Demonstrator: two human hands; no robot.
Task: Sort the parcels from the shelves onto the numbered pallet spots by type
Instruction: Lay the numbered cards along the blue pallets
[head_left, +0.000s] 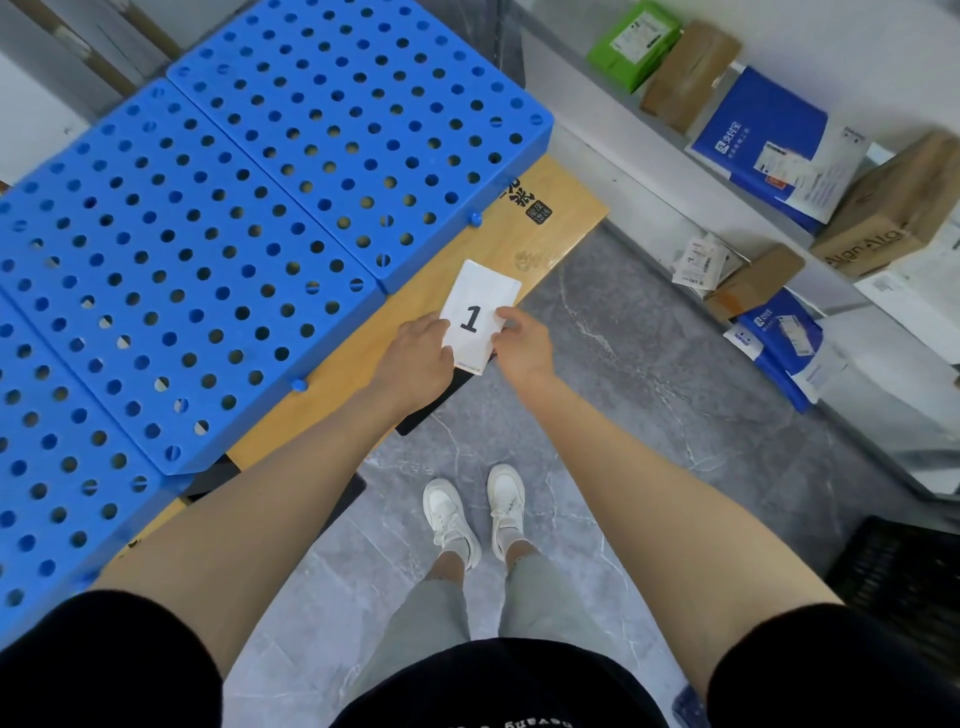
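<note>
A white card printed with "1" (475, 304) is held over the wooden board's (566, 208) edge, beside the blue perforated pallets (218, 218). My left hand (421, 358) grips the card's left side and my right hand (522, 340) pinches its right side. More cards seem stacked beneath it. Parcels lie on white shelves at the right: a green box (636, 44), brown cardboard boxes (691, 73), blue-and-white mailers (763, 140), and a larger carton (893, 208).
Lower shelf parcels include a small brown box (756, 283) and blue mailers (784, 338). A black crate (904, 577) stands on the grey floor at the right. My white shoes (475, 512) stand between the pallets and the shelves.
</note>
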